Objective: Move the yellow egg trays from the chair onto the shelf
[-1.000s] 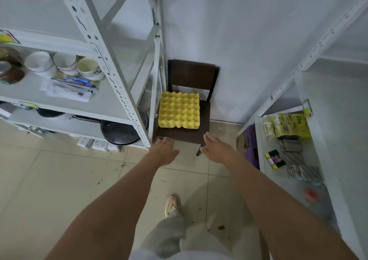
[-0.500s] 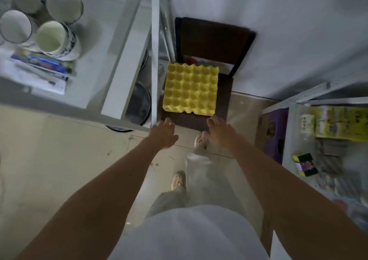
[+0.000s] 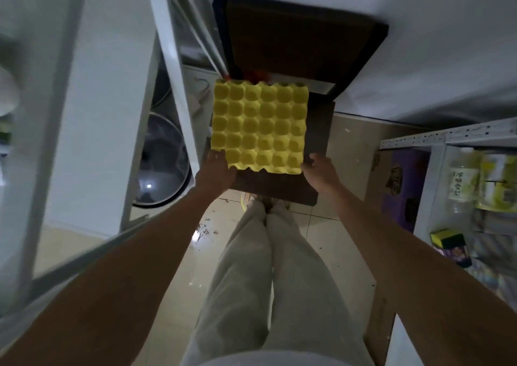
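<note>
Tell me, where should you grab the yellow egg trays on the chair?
Hold the egg trays at the two near corners, one from each side, fingers under the bottom edge. The stack is wide, flat and bumpy on top, so lifting from below looks safest. The left hand and right hand are already there.

We look straight down on the yellow egg trays (image 3: 258,126) lying on the dark chair (image 3: 302,38). Our left hand (image 3: 215,173) meets the trays' near left corner, thumb on top of the rim, and our right hand (image 3: 321,171) sits at the near right corner, fingers curled by the edge; whether it has closed on the trays we cannot tell. To the left of the grip stands the white shelf (image 3: 92,99), with a glass pot lid (image 3: 161,164) lower down. Right of the grip, another rack (image 3: 447,137) holds a bottle (image 3: 461,180).
</note>
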`<action>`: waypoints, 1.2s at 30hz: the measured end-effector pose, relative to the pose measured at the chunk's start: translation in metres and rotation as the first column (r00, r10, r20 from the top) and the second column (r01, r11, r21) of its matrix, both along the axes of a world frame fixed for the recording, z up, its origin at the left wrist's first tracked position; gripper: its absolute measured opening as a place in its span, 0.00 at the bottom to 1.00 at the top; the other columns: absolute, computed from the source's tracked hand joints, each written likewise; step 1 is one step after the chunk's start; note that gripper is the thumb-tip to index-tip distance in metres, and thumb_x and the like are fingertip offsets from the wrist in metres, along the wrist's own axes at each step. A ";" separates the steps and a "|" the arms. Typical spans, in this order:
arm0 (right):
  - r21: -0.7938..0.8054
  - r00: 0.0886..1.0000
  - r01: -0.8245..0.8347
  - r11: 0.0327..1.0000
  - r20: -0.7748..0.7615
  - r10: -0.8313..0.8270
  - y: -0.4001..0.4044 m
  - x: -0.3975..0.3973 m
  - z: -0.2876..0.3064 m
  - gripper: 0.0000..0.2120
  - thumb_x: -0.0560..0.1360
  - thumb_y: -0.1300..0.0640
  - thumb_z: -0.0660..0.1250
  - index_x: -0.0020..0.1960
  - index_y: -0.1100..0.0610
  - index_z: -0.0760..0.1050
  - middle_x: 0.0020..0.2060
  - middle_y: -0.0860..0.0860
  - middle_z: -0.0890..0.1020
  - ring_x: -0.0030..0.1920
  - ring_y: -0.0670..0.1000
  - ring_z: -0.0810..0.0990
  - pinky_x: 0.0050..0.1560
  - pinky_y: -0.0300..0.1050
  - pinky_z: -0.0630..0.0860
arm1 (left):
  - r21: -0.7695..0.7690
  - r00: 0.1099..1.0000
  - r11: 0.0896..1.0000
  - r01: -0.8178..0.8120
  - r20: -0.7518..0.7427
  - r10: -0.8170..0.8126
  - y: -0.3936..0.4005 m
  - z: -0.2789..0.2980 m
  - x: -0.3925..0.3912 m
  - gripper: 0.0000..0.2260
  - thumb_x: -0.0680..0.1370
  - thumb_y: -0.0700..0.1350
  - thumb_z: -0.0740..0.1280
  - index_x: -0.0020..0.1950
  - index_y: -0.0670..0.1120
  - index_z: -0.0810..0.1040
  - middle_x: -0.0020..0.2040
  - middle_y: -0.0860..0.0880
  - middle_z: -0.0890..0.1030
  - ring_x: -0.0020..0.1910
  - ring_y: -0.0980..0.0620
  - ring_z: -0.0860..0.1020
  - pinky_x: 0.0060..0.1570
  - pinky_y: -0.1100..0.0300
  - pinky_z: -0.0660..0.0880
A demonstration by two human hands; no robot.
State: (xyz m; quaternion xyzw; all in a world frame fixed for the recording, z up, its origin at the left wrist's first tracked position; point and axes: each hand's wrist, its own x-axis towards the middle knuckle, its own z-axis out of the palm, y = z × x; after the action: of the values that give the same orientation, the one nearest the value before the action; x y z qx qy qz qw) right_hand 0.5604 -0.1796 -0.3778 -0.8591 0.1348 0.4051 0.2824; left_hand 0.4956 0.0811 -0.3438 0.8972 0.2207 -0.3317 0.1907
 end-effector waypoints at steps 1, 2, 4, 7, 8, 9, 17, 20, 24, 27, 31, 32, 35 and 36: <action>-0.007 0.998 0.063 0.998 0.025 -0.063 -0.001 0.001 -0.011 0.25 0.81 0.51 0.64 0.76 0.58 0.69 0.70 0.57 0.76 0.67 0.58 0.77 0.59 0.46 0.72 | 0.008 1.000 1.000 -0.018 -0.010 0.018 0.002 -0.011 0.006 0.27 0.82 0.46 0.62 0.79 0.40 0.62 0.78 0.37 0.63 0.77 0.36 0.63 0.67 0.39 0.70; -0.021 0.994 0.098 0.995 0.048 -0.097 -0.002 0.002 -0.022 0.24 0.80 0.52 0.65 0.75 0.58 0.70 0.68 0.57 0.78 0.67 0.58 0.78 0.59 0.46 0.73 | 0.020 0.999 0.999 -0.043 -0.019 0.044 0.004 -0.022 0.012 0.27 0.82 0.47 0.62 0.79 0.40 0.61 0.78 0.37 0.61 0.77 0.36 0.62 0.67 0.39 0.70; -0.052 0.989 0.137 0.989 0.071 -0.133 -0.003 0.007 -0.041 0.23 0.80 0.51 0.66 0.72 0.57 0.73 0.66 0.56 0.80 0.66 0.57 0.79 0.61 0.49 0.75 | 0.067 0.997 0.994 -0.081 -0.010 0.082 0.008 -0.041 0.021 0.27 0.81 0.47 0.62 0.78 0.39 0.61 0.79 0.38 0.59 0.76 0.37 0.64 0.66 0.39 0.71; -0.080 0.983 0.157 0.984 0.110 -0.148 0.000 0.016 -0.067 0.21 0.79 0.49 0.66 0.69 0.57 0.77 0.62 0.55 0.83 0.64 0.56 0.80 0.62 0.49 0.77 | 0.155 0.996 0.985 -0.080 0.038 0.075 0.019 -0.064 0.030 0.26 0.79 0.44 0.63 0.75 0.37 0.63 0.75 0.36 0.63 0.72 0.36 0.67 0.64 0.39 0.72; -0.078 0.980 0.162 0.984 0.127 -0.152 0.005 0.020 -0.075 0.20 0.79 0.48 0.67 0.68 0.57 0.78 0.60 0.55 0.84 0.63 0.56 0.81 0.60 0.48 0.78 | 0.169 0.995 0.982 -0.089 0.062 0.079 0.024 -0.071 0.033 0.24 0.79 0.43 0.63 0.74 0.36 0.65 0.73 0.36 0.65 0.70 0.36 0.68 0.62 0.39 0.73; -0.070 0.975 0.175 0.982 0.149 -0.163 0.009 0.025 -0.081 0.20 0.79 0.48 0.68 0.67 0.57 0.78 0.58 0.54 0.85 0.61 0.55 0.82 0.57 0.46 0.77 | 0.173 0.992 0.979 -0.110 0.087 0.096 0.027 -0.078 0.035 0.22 0.79 0.42 0.63 0.72 0.36 0.67 0.70 0.37 0.67 0.69 0.36 0.69 0.60 0.39 0.74; -0.123 0.944 0.203 0.972 0.290 -0.160 0.035 0.044 -0.109 0.11 0.75 0.49 0.69 0.54 0.53 0.79 0.52 0.53 0.83 0.54 0.56 0.82 0.52 0.51 0.81 | 0.130 0.906 0.917 -0.376 0.259 0.335 0.035 -0.113 0.052 0.14 0.79 0.41 0.64 0.63 0.37 0.72 0.63 0.37 0.73 0.60 0.35 0.75 0.60 0.41 0.74; -0.129 0.928 0.252 0.959 0.313 -0.201 0.037 0.044 -0.109 0.10 0.74 0.51 0.69 0.52 0.54 0.80 0.50 0.53 0.83 0.52 0.56 0.82 0.49 0.51 0.80 | 0.101 0.858 0.871 -0.482 0.258 0.445 0.034 -0.116 0.058 0.13 0.78 0.41 0.65 0.62 0.39 0.71 0.63 0.39 0.73 0.60 0.37 0.75 0.56 0.43 0.75; -0.164 0.951 0.220 0.962 0.255 -0.174 0.034 0.047 -0.115 0.09 0.74 0.50 0.70 0.49 0.53 0.82 0.47 0.54 0.86 0.49 0.58 0.84 0.46 0.50 0.80 | 0.062 0.791 0.805 -0.590 0.245 0.561 0.038 -0.118 0.065 0.14 0.76 0.42 0.66 0.61 0.39 0.74 0.63 0.41 0.75 0.59 0.40 0.77 0.54 0.47 0.73; -0.220 0.977 0.133 0.966 0.195 -0.090 0.024 0.051 -0.117 0.11 0.73 0.49 0.71 0.52 0.54 0.81 0.49 0.55 0.86 0.51 0.59 0.84 0.47 0.50 0.80 | 0.093 0.783 0.784 -0.614 0.195 0.591 0.041 -0.120 0.070 0.14 0.76 0.38 0.62 0.59 0.37 0.80 0.61 0.38 0.80 0.58 0.39 0.81 0.53 0.44 0.79; -0.246 0.978 0.066 0.967 0.210 -0.013 0.015 0.053 -0.114 0.11 0.73 0.48 0.72 0.51 0.53 0.79 0.48 0.54 0.84 0.50 0.58 0.84 0.46 0.49 0.79 | 0.103 0.784 0.784 -0.612 0.208 0.584 0.037 -0.118 0.072 0.17 0.73 0.37 0.57 0.55 0.37 0.82 0.55 0.36 0.82 0.53 0.38 0.82 0.48 0.44 0.80; -0.250 0.976 0.050 0.967 0.217 0.005 0.014 0.054 -0.113 0.11 0.73 0.49 0.72 0.51 0.53 0.79 0.47 0.53 0.84 0.49 0.58 0.84 0.46 0.50 0.79 | 0.099 0.783 0.784 -0.613 0.210 0.586 0.037 -0.118 0.072 0.17 0.72 0.38 0.58 0.55 0.38 0.82 0.54 0.37 0.83 0.52 0.39 0.82 0.47 0.45 0.80; -0.235 0.975 0.028 0.972 0.222 0.025 0.013 0.054 -0.110 0.11 0.73 0.49 0.72 0.51 0.54 0.78 0.46 0.53 0.84 0.48 0.57 0.83 0.47 0.51 0.81 | 0.074 0.756 0.764 -0.641 0.231 0.612 0.036 -0.115 0.074 0.15 0.73 0.40 0.61 0.57 0.39 0.78 0.51 0.42 0.83 0.50 0.40 0.81 0.45 0.48 0.76; -0.228 0.975 0.024 0.973 0.219 0.027 0.013 0.054 -0.109 0.11 0.72 0.49 0.72 0.51 0.54 0.79 0.46 0.53 0.84 0.48 0.57 0.83 0.47 0.52 0.81 | 0.054 0.737 0.752 -0.658 0.251 0.627 0.034 -0.114 0.074 0.14 0.75 0.40 0.61 0.59 0.39 0.75 0.51 0.42 0.83 0.49 0.39 0.80 0.44 0.49 0.74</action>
State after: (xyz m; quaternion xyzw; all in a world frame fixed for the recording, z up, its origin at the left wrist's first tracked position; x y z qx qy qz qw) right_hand 0.6146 -0.1665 -0.4869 -0.9257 0.1475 0.2890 0.1943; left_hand 0.5699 0.1153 -0.4574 0.8071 0.5173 -0.1290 0.2537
